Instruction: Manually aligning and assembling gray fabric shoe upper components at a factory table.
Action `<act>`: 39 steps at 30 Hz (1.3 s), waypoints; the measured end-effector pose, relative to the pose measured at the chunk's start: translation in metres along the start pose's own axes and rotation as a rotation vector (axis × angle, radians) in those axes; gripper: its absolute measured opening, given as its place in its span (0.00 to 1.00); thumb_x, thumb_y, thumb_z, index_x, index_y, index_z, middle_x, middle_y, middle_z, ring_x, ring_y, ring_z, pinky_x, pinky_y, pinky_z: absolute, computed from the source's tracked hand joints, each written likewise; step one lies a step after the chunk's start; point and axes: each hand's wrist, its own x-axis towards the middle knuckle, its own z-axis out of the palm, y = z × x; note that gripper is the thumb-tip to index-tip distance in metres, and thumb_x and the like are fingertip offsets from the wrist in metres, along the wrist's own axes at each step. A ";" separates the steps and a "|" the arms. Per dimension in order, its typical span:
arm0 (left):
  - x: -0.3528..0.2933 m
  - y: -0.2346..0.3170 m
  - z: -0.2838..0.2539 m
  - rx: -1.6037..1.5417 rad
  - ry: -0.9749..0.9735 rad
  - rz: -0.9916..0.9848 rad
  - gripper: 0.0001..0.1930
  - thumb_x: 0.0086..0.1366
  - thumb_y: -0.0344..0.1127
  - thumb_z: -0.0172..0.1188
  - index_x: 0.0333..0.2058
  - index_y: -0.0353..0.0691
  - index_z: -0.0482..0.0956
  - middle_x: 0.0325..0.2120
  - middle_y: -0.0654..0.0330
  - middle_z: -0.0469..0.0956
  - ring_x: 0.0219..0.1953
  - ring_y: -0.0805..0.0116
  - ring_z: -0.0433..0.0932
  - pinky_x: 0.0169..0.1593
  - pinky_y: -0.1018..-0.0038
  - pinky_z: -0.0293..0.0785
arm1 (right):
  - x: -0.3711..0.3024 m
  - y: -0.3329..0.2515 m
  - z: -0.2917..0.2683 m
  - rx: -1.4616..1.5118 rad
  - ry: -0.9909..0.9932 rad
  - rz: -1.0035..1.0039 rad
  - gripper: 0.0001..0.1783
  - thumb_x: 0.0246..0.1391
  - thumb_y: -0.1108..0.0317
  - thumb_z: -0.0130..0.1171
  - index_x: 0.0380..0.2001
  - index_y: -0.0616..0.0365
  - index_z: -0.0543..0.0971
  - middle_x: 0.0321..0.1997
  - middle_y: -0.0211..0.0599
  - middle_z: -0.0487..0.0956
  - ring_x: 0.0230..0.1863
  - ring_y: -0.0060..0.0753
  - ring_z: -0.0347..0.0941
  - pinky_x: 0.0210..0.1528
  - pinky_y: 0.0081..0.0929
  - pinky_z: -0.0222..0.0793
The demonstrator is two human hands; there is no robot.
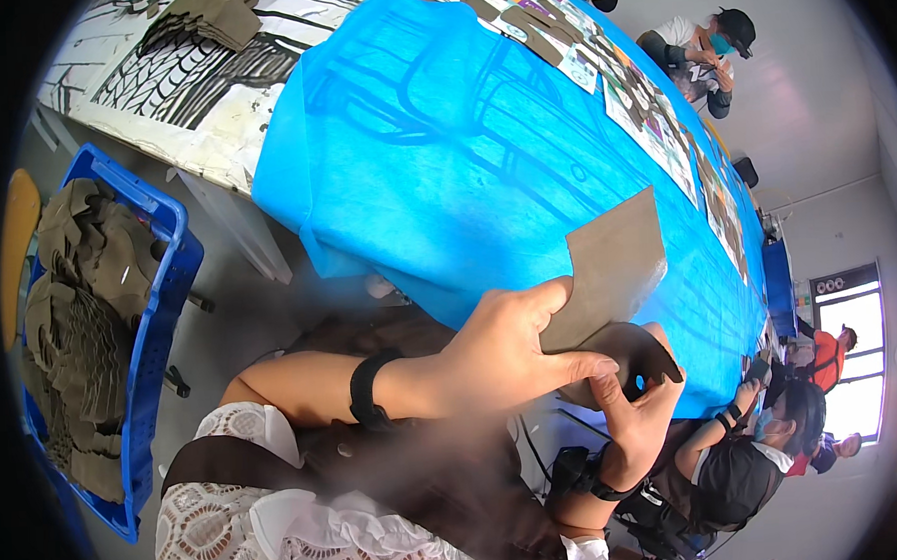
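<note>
A flat, grey-brown cut piece of sheet material [613,263] is held up between my hands over the near edge of the blue-covered table. Its top stands flat with straight, angled edges, while its lower end [640,350] curls over toward me. My left hand [511,342] is closed on the piece's left side, thumb lying along the lower part. With its fingers bent around the curled end, my right hand [639,412] grips the piece from below, and its thumb tip meets my left thumb. Part of the right fingers is hidden behind the curl.
A blue cloth [412,131] covers the table, with dark line marks showing through. Stacked brown pieces [202,20] lie on a patterned sheet at the far left. On my left, a blue crate [181,227] holds many similar pieces. Several people work along the table's right side.
</note>
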 end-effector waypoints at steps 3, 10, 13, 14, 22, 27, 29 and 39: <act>-0.001 0.003 -0.002 -0.066 -0.015 -0.069 0.25 0.52 0.37 0.76 0.44 0.30 0.76 0.38 0.58 0.82 0.41 0.79 0.76 0.43 0.77 0.76 | -0.002 0.001 -0.001 -0.009 0.018 0.003 0.21 0.42 0.59 0.73 0.26 0.64 0.74 0.21 0.31 0.72 0.25 0.24 0.62 0.29 0.21 0.60; -0.001 0.005 -0.002 -0.187 0.007 -0.049 0.24 0.51 0.36 0.76 0.42 0.31 0.77 0.37 0.60 0.82 0.40 0.80 0.77 0.42 0.78 0.76 | -0.004 0.004 0.000 -0.049 0.039 -0.016 0.23 0.41 0.57 0.74 0.25 0.63 0.72 0.20 0.31 0.70 0.24 0.24 0.59 0.27 0.22 0.57; 0.000 0.005 -0.002 -0.187 0.006 -0.071 0.22 0.50 0.35 0.76 0.40 0.32 0.78 0.34 0.60 0.83 0.38 0.80 0.77 0.40 0.78 0.76 | -0.004 0.006 -0.001 -0.044 0.047 -0.030 0.23 0.40 0.57 0.75 0.24 0.63 0.73 0.20 0.31 0.70 0.24 0.24 0.59 0.27 0.22 0.57; -0.001 0.006 -0.002 -0.153 0.008 -0.064 0.21 0.50 0.35 0.76 0.39 0.32 0.79 0.33 0.60 0.83 0.37 0.81 0.77 0.39 0.78 0.76 | -0.005 0.006 -0.001 -0.046 0.047 -0.031 0.23 0.40 0.57 0.75 0.24 0.63 0.73 0.20 0.31 0.70 0.24 0.24 0.59 0.27 0.22 0.57; -0.002 0.003 -0.003 -0.128 -0.018 -0.023 0.16 0.59 0.37 0.70 0.37 0.29 0.77 0.27 0.59 0.81 0.31 0.82 0.75 0.32 0.78 0.74 | -0.005 0.006 0.002 -0.005 0.042 0.056 0.20 0.42 0.59 0.73 0.24 0.62 0.74 0.19 0.30 0.72 0.26 0.24 0.61 0.30 0.22 0.58; -0.003 0.000 -0.004 -0.193 0.052 -0.015 0.13 0.58 0.28 0.69 0.41 0.32 0.80 0.32 0.61 0.83 0.35 0.81 0.77 0.36 0.78 0.75 | 0.001 -0.004 0.000 -0.141 0.037 -0.048 0.12 0.41 0.66 0.69 0.25 0.61 0.76 0.20 0.32 0.74 0.24 0.30 0.62 0.31 0.25 0.60; 0.000 0.007 -0.009 -0.152 0.073 0.003 0.12 0.58 0.27 0.68 0.40 0.33 0.80 0.32 0.62 0.83 0.34 0.81 0.77 0.36 0.78 0.75 | 0.007 -0.007 0.004 -0.230 0.076 -0.100 0.10 0.39 0.69 0.67 0.25 0.60 0.77 0.20 0.33 0.75 0.23 0.34 0.63 0.31 0.27 0.60; 0.045 0.028 -0.005 -0.286 0.128 0.035 0.08 0.60 0.22 0.62 0.39 0.33 0.78 0.32 0.62 0.80 0.33 0.76 0.78 0.35 0.77 0.76 | 0.055 -0.003 0.005 -0.259 0.257 -0.385 0.10 0.46 0.68 0.62 0.35 0.53 0.79 0.27 0.38 0.78 0.27 0.45 0.77 0.26 0.36 0.70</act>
